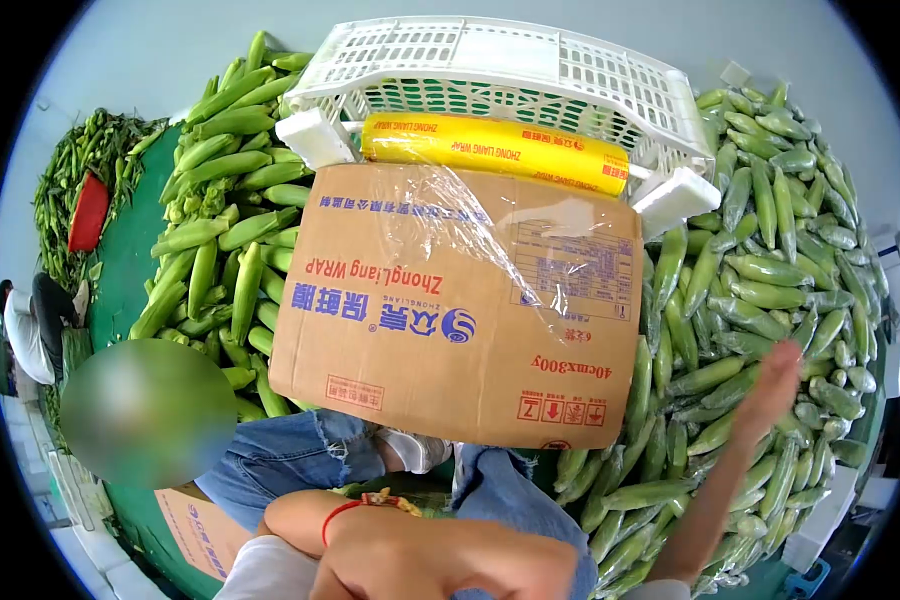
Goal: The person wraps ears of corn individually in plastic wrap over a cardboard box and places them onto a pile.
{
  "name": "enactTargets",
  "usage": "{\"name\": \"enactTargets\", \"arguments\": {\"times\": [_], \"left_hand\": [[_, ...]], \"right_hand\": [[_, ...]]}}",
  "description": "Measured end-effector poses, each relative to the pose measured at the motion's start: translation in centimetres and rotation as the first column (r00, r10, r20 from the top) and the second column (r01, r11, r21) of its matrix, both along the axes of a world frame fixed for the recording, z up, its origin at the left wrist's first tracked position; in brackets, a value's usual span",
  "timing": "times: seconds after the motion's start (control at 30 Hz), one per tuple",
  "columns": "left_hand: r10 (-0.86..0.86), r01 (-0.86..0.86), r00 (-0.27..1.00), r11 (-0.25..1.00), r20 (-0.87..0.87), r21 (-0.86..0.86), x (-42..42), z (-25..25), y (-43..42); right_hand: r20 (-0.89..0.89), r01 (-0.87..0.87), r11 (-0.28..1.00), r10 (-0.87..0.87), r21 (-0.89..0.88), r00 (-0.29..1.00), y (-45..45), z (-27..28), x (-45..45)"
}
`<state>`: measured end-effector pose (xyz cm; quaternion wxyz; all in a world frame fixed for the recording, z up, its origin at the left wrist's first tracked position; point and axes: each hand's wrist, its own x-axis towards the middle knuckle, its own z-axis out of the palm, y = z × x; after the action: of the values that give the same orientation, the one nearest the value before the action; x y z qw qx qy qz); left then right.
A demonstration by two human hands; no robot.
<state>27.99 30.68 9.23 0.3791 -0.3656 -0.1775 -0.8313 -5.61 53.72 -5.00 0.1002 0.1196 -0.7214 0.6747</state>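
My right hand (773, 385) reaches out over the heap of film-wrapped corn cobs (770, 270) on the right. It is smeared by motion, so I cannot make out its fingers or anything in them. My left hand (460, 548), with a red string bracelet at the wrist, lies across the bottom edge, over my jeans. Its fingers are blurred and partly out of view. Before me is a cardboard box (430, 350) with a sheet of clear film on it. A yellow roll of cling film (495, 152) is mounted on a rod between white holders along its far edge.
A white plastic crate (500, 50) stands behind the roll. Unwrapped green corn cobs (210, 250) are heaped on the left. Farther left are a red container (87, 212) among husks and another person (30, 325). A second cardboard box (200, 530) sits at lower left.
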Motion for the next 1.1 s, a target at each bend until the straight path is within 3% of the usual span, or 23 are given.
{"name": "enactTargets", "arguments": {"times": [0.03,0.07,0.13,0.2,0.27,0.33,0.43,0.5,0.53,0.57,0.6,0.63,0.7,0.77,0.83,0.9,0.93,1.0,1.03,1.1], "left_hand": [[0.015,-0.015,1.0,1.0,0.002,0.02,0.5,-0.3,0.2],[0.031,-0.031,1.0,0.999,0.004,0.039,0.9,-0.6,0.3],[0.064,-0.063,0.997,0.998,0.043,-0.022,1.6,0.5,-0.6],[0.05,-0.051,0.999,0.976,-0.008,-0.212,2.7,0.2,-2.4],[0.001,0.051,0.993,0.902,0.12,-0.428,5.8,1.2,-4.6],[0.012,0.249,0.905,0.795,0.425,-0.553,10.2,3.6,-6.5],[0.225,0.145,0.87,0.733,0.438,-0.664,14.5,3.2,-6.8],[0.566,0.091,0.679,0.567,0.467,-0.819,16.9,2.7,-9.1],[0.75,0.117,0.514,0.42,0.416,-0.9,17.0,2.0,-10.6],[0.914,0.253,0.283,0.221,0.291,-0.942,16.3,1.0,-11.8],[0.986,0.315,0.166,-0.028,0.026,-0.949,15.2,-1.3,-13.2],[0.995,0.406,0.086,-0.074,-0.042,-0.911,14.6,-4.9,-14.8],[0.986,0.382,-0.013,-0.148,-0.166,-0.912,12.2,-11.0,-16.9],[0.969,0.43,-0.131,-0.133,-0.208,-0.893,8.9,-16.6,-18.3],[0.937,0.335,-0.186,-0.222,-0.295,-0.916,5.8,-19.4,-19.5],[0.895,0.184,-0.12,-0.405,-0.43,-0.896,2.9,-21.1,-22.1],[0.863,0.106,-0.085,-0.49,-0.499,-0.865,2.2,-21.4,-23.4],[0.922,0.206,0.03,-0.384,-0.386,-0.9,1.9,-20.5,-24.5],[0.943,0.256,0.086,-0.332,-0.32,-0.908,1.9,-19.9,-24.5],[0.939,0.268,0.133,-0.341,-0.317,-0.901,4.3,-19.1,-22.9]], "right_hand": [[-0.04,0.009,0.847,0.015,0.532,0.999,-6.4,2.4,6.6],[0.022,-0.189,0.981,0.189,0.052,0.982,-7.7,-1.6,8.1],[-0.047,-0.41,0.857,0.445,0.311,0.894,-10.6,-3.5,13.1],[-0.083,-0.449,0.68,0.597,0.58,0.798,-12.6,-2.6,17.1],[-0.033,-0.502,0.615,0.652,0.608,0.758,-13.7,-3.2,19.3],[-0.068,-0.455,0.577,0.666,0.678,0.742,-14.9,-3.8,20.2],[-0.131,-0.355,0.535,0.671,0.767,0.729,-15.4,-4.9,19.7],[-0.151,-0.348,0.557,0.662,0.754,0.735,-16.1,-5.2,18.9],[-0.156,-0.353,0.565,0.663,0.746,0.732,-16.8,-5.2,18.6],[-0.216,-0.347,0.622,0.65,0.702,0.728,-17.6,-5.2,18.3],[-0.22,-0.332,0.62,0.645,0.711,0.732,-17.9,-5.6,17.9],[-0.228,-0.318,0.619,0.641,0.718,0.733,-18.3,-6.1,17.3],[-0.277,-0.282,0.645,0.624,0.71,0.73,-19.7,-7.0,16.5],[-0.294,-0.273,0.644,0.631,0.715,0.718,-20.9,-7.1,16.2],[-0.311,-0.318,0.654,0.659,0.686,0.685,-21.3,-6.2,16.7],[-0.24,-0.436,0.645,0.693,0.628,0.679,-21.0,-6.0,16.8],[-0.126,-0.522,0.683,0.66,0.511,0.74,-20.5,-6.2,16.5],[0.146,-0.61,0.755,0.593,0.243,0.792,-18.7,-6.6,15.2],[0.135,-0.612,0.754,0.598,0.238,0.79,-18.1,-6.3,15.0],[0.115,-0.608,0.76,0.599,0.232,0.792,-16.5,-5.3,15.3]]}}
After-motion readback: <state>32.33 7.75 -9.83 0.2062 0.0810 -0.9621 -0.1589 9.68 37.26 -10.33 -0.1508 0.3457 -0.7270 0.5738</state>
